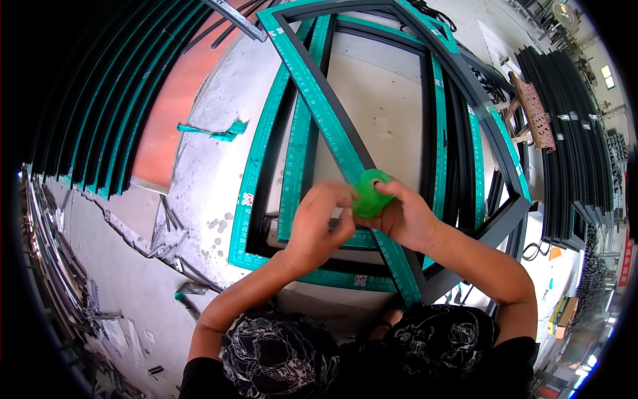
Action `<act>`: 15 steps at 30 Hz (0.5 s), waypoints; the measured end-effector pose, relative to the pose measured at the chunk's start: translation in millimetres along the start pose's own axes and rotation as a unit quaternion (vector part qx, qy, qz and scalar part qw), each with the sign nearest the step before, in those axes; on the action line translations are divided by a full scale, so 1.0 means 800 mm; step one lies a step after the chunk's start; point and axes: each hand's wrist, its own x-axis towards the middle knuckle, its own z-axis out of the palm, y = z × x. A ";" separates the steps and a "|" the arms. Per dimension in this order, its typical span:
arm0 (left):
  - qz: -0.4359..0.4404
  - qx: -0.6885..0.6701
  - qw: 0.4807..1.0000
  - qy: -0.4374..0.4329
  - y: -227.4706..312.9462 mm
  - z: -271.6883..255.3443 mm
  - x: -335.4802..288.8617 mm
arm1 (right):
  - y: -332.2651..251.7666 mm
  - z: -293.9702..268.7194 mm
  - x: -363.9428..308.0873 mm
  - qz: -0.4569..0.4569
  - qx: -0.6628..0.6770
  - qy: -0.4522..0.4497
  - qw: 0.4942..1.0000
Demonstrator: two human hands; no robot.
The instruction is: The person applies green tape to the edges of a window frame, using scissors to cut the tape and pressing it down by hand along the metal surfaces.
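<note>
A roll of bright green tape (370, 201) is held up in front of me, above a dark frame (321, 114) faced with printed teal film. My right hand (413, 223) grips the roll from its right side, thumb near the core. Close to the roll's left edge is my left hand (312, 229), fingers bent and smeared by motion; whether they pinch the tape's end does not show. The topmost frame lies slanted over another teal-and-black frame (256, 193), and more frame bars sit beneath.
Stacked dark profiles with teal strips (100, 106) fill the far left, beside an orange-red panel (176, 106). A torn teal film scrap (222, 132) and short metal offcuts (169, 229) litter the floor. Upright black bars (568, 139) stand at right near a wooden piece (533, 113).
</note>
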 end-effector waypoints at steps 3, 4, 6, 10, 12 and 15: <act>-0.084 -0.095 0.992 -0.022 0.016 0.005 -0.008 | -0.005 -0.004 -0.001 -0.029 -0.017 0.025 0.999; -0.199 -0.163 0.965 -0.055 0.022 0.006 -0.011 | -0.008 -0.005 -0.002 -0.037 -0.039 0.040 0.998; -0.100 -0.355 0.920 -0.135 -0.043 -0.006 -0.007 | -0.014 0.005 0.001 -0.061 -0.046 0.066 0.995; -0.327 -0.435 0.839 0.012 -0.007 -0.020 -0.014 | -0.040 -0.030 0.006 -0.094 -0.080 0.063 0.990; -0.363 -0.363 0.856 0.059 -0.023 -0.016 -0.026 | -0.045 -0.029 0.011 -0.066 -0.072 0.029 0.995; -0.492 -0.339 0.797 0.091 -0.061 -0.007 -0.043 | -0.042 -0.001 0.013 0.085 -0.094 -0.065 0.990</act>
